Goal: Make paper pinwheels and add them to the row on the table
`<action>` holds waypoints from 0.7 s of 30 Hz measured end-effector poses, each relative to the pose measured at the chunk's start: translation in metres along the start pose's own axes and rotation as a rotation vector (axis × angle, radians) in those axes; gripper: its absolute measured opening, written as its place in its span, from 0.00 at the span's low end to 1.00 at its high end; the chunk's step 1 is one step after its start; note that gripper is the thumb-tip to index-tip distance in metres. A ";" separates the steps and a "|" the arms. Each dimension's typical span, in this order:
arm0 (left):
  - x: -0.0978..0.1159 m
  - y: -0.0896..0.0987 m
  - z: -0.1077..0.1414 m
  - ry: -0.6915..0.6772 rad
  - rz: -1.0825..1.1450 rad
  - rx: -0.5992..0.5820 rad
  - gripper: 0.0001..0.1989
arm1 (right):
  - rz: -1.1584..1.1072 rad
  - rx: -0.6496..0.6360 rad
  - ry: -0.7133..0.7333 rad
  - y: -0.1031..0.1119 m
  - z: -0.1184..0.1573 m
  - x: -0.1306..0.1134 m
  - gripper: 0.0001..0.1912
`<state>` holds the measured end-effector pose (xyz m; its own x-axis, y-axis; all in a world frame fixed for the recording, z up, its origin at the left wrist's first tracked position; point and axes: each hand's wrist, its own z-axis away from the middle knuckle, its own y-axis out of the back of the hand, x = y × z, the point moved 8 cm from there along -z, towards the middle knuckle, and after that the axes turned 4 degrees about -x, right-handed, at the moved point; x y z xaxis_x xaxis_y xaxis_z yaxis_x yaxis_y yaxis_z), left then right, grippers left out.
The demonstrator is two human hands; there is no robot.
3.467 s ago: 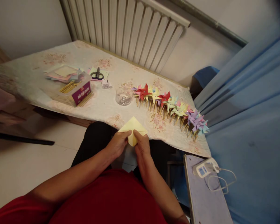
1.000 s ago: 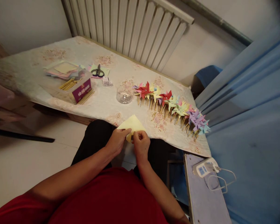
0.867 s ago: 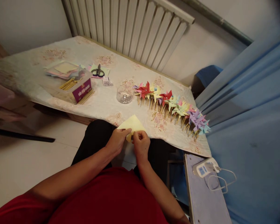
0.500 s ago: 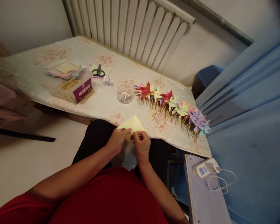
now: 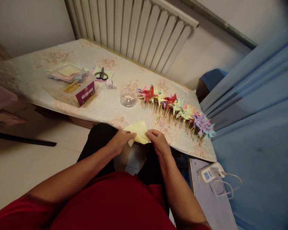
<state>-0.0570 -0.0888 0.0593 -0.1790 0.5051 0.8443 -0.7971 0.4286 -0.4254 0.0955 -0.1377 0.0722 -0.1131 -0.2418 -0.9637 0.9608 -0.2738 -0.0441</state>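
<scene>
A yellow paper sheet [image 5: 139,131] with cut slits is held between both hands, just off the table's near edge. My left hand [image 5: 122,139] pinches its left side, thumb on top. At the right corner my right hand [image 5: 157,139] grips the paper between thumb and fingers. Beyond the sheet stands a clear round tub [image 5: 128,99] with small shiny pieces in it. To the right of the tub, several colourful paper pinwheels [image 5: 179,107] on sticks lie in a long row.
On the flowered tablecloth [image 5: 110,105], a clear box [image 5: 85,93] holds sticks and coloured paper at the left. Black scissors [image 5: 101,75] and small white boxes [image 5: 110,84] lie near it. A power strip [image 5: 211,172] sits on the lower right surface.
My right hand has moved right, from the middle of the sheet's lower edge to its right corner. The yellow paper has turned and shows its cut slits.
</scene>
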 end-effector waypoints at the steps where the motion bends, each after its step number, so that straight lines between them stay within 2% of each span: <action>1: 0.001 -0.001 0.001 0.004 -0.022 -0.007 0.07 | -0.003 -0.036 -0.018 -0.005 -0.001 0.001 0.15; 7: 0.007 -0.003 0.004 0.039 -0.145 -0.014 0.04 | 0.054 -0.141 -0.065 -0.023 -0.004 0.005 0.17; 14: 0.013 -0.009 0.003 -0.014 -0.081 -0.091 0.08 | -0.212 -0.203 -0.088 -0.029 0.000 0.006 0.22; 17: 0.014 -0.012 0.004 -0.008 -0.076 -0.102 0.08 | -0.176 -0.218 -0.081 -0.030 0.001 0.007 0.22; 21: 0.020 -0.016 0.006 0.012 -0.117 -0.118 0.05 | -0.070 -0.161 -0.072 -0.028 -0.002 0.008 0.17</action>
<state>-0.0510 -0.0906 0.0850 -0.0814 0.4548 0.8869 -0.7384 0.5702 -0.3601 0.0680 -0.1300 0.0657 -0.1939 -0.2950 -0.9356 0.9773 -0.1412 -0.1580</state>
